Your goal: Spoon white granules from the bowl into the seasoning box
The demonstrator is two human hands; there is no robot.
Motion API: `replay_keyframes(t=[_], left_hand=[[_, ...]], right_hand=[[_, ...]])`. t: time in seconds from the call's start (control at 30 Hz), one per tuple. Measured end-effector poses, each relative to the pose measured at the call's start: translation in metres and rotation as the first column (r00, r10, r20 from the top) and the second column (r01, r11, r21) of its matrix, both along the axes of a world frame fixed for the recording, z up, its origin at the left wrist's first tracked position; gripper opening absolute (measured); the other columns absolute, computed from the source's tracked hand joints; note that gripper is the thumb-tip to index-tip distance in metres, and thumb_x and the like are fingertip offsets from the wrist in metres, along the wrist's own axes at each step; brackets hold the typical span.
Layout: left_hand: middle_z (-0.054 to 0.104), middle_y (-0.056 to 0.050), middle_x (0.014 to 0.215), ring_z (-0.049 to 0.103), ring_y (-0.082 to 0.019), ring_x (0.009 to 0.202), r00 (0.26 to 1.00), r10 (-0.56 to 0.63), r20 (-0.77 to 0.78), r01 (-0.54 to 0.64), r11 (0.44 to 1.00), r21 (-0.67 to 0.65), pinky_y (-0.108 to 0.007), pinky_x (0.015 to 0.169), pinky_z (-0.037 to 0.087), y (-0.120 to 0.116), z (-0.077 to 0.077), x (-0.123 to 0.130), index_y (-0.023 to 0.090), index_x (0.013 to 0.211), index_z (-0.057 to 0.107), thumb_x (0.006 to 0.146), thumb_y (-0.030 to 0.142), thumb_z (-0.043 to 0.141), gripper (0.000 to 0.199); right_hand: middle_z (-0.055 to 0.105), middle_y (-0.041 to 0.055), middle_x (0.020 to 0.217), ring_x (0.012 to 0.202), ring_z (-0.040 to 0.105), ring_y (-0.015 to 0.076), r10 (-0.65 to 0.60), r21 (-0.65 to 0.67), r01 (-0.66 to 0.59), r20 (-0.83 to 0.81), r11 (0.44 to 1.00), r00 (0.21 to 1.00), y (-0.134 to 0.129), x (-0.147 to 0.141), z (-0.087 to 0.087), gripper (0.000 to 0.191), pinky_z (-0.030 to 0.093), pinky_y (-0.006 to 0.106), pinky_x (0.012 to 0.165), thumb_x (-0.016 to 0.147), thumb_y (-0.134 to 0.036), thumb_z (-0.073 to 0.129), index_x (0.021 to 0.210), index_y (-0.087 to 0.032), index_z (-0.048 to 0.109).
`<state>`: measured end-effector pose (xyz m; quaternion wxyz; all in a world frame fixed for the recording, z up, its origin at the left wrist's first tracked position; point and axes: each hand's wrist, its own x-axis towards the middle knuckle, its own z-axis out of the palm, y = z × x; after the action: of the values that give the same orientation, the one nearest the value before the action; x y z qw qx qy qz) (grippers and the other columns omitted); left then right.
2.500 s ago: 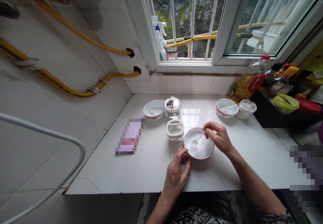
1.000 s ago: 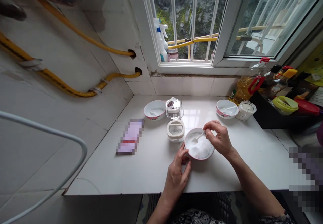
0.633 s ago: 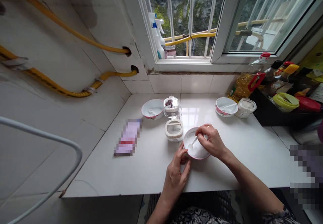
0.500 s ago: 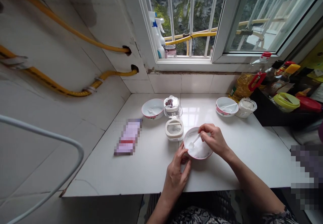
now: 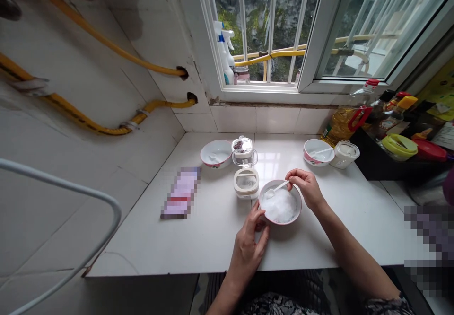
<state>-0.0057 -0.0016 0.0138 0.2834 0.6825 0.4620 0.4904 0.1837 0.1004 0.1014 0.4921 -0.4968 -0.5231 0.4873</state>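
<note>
Take the near bowl [image 5: 271, 185] as the middle of a dial, twelve toward the window [image 5: 271, 87]. Two hands are at work. The left hand [image 5: 248, 239], at seven o'clock, is half open, its fingers resting loosely against the bowl's rim at eight. The right hand [image 5: 305, 187], at two, pinches one spoon [image 5: 282, 185] by the end of its handle; the spoon's head points to ten, over one mound of white grains [image 5: 282, 206].

Three bowls stand on the surface [image 5: 198, 239] in all. The left bowl [image 5: 223, 147] is at ten o'clock and the right bowl [image 5: 315, 160] at one, each with a white spoon inside, so three spoons altogether.

There are three jars. The front jar [image 5: 246, 194] sits at ten, just beside the near bowl, its lid swung up; the back jar [image 5: 242, 144], at eleven, shows something dark inside; the side jar [image 5: 344, 155], at two, is close against the right bowl.

One blurred-out purple slab [image 5: 180, 192] lies at nine. One oil bottle [image 5: 342, 118] is at one, beyond the right bowl. Two spray bottles [image 5: 225, 59] stand at eleven.
</note>
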Motion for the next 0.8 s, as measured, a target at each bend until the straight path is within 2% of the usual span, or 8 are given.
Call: replay_keyframes(t=[0.13, 0.27, 0.37, 0.43, 0.5, 0.57, 0.67, 0.8], left_hand=[[0.05, -0.017, 0.149, 0.073, -0.016, 0.092, 1.0, -0.006, -0.012, 0.007, 1.0, 0.03, -0.029, 0.082, 0.06, 0.0, 0.001, 0.0, 0.024, 0.131, 0.049, 0.095, 0.015, 0.053, 0.038], [0.051, -0.017, 0.148, 0.073, -0.016, 0.093, 1.0, -0.002, -0.011, 0.002, 0.999, 0.048, -0.029, 0.082, 0.06, 0.001, 0.003, 0.0, 0.023, 0.132, 0.049, 0.095, 0.015, 0.052, 0.038], [0.051, -0.017, 0.148, 0.072, -0.017, 0.096, 1.0, -0.002, -0.014, 0.003, 0.999, 0.051, -0.029, 0.083, 0.06, 0.002, 0.004, 0.0, 0.023, 0.132, 0.049, 0.095, 0.014, 0.052, 0.038], [0.052, -0.017, 0.147, 0.072, -0.017, 0.095, 1.0, 0.001, -0.02, 0.0, 0.999, 0.051, -0.029, 0.083, 0.06, 0.002, 0.004, 0.0, 0.024, 0.131, 0.049, 0.094, 0.014, 0.053, 0.038], [0.052, -0.016, 0.147, 0.073, -0.016, 0.093, 1.0, 0.005, -0.021, -0.004, 0.998, 0.055, -0.029, 0.083, 0.06, 0.002, 0.003, 0.0, 0.024, 0.131, 0.049, 0.094, 0.013, 0.053, 0.039], [0.052, -0.016, 0.148, 0.073, -0.016, 0.094, 1.0, 0.005, -0.018, -0.004, 0.999, 0.054, -0.029, 0.083, 0.06, 0.001, 0.002, -0.001, 0.024, 0.132, 0.049, 0.094, 0.013, 0.053, 0.039], [0.051, -0.016, 0.149, 0.073, -0.017, 0.097, 1.0, -0.004, -0.009, 0.004, 0.999, 0.037, -0.028, 0.083, 0.06, 0.0, 0.0, -0.001, 0.024, 0.131, 0.049, 0.094, 0.014, 0.053, 0.038], [0.049, -0.016, 0.15, 0.073, -0.017, 0.1, 1.0, -0.003, 0.001, 0.003, 1.0, 0.01, -0.028, 0.083, 0.061, 0.0, -0.003, -0.001, 0.024, 0.131, 0.05, 0.094, 0.015, 0.053, 0.038]], right_hand=[[0.066, -0.0015, 0.058, 0.059, 0.062, 0.0157, -0.015, 0.062, 0.018, -0.053, 0.998, 0.998, 0.001, -0.01, 0.002, 0.013, 0.051, 0.032, 0.07, 0.075, -0.032, 0.063, 0.077, -0.019, 0.065], [0.072, 0.0033, 0.08, 0.075, 0.07, 0.0198, -0.055, 0.321, 0.025, 0.085, 0.947, 0.995, -0.004, -0.027, 0.0, 0.013, 0.054, 0.034, 0.074, 0.09, -0.033, 0.058, 0.093, -0.022, 0.063], [0.074, 0.0059, 0.085, 0.083, 0.069, 0.0215, -0.103, 0.606, -0.171, 0.391, 0.777, 0.915, -0.006, -0.037, -0.003, 0.014, 0.052, 0.039, 0.082, 0.095, -0.021, 0.05, 0.097, -0.023, 0.064], [0.074, 0.0055, 0.082, 0.08, 0.067, 0.0209, -0.142, 0.685, -0.33, 0.535, 0.649, 0.833, -0.006, -0.039, -0.003, 0.02, 0.051, 0.041, 0.087, 0.095, -0.013, 0.047, 0.096, -0.023, 0.065], [0.075, 0.0049, 0.082, 0.077, 0.065, 0.0204, -0.182, 0.711, -0.358, 0.561, 0.605, 0.807, -0.006, -0.037, 0.0, 0.022, 0.05, 0.042, 0.088, 0.095, -0.011, 0.046, 0.096, -0.023, 0.064], [0.075, 0.005, 0.083, 0.08, 0.066, 0.021, -0.216, 0.717, -0.269, 0.506, 0.643, 0.835, -0.007, -0.031, 0.005, 0.019, 0.051, 0.041, 0.086, 0.094, -0.012, 0.049, 0.096, -0.023, 0.064], [0.072, 0.0022, 0.073, 0.076, 0.065, 0.0201, -0.229, 0.643, -0.096, 0.403, 0.76, 0.886, -0.01, -0.017, 0.012, 0.013, 0.051, 0.036, 0.077, 0.091, -0.015, 0.053, 0.093, -0.022, 0.065], [0.067, 0.0006, 0.067, 0.066, 0.062, 0.0179, -0.195, 0.531, -0.052, 0.398, 0.846, 0.896, -0.014, -0.001, 0.014, 0.015, 0.049, 0.032, 0.066, 0.082, -0.015, 0.052, 0.077, -0.021, 0.064]])
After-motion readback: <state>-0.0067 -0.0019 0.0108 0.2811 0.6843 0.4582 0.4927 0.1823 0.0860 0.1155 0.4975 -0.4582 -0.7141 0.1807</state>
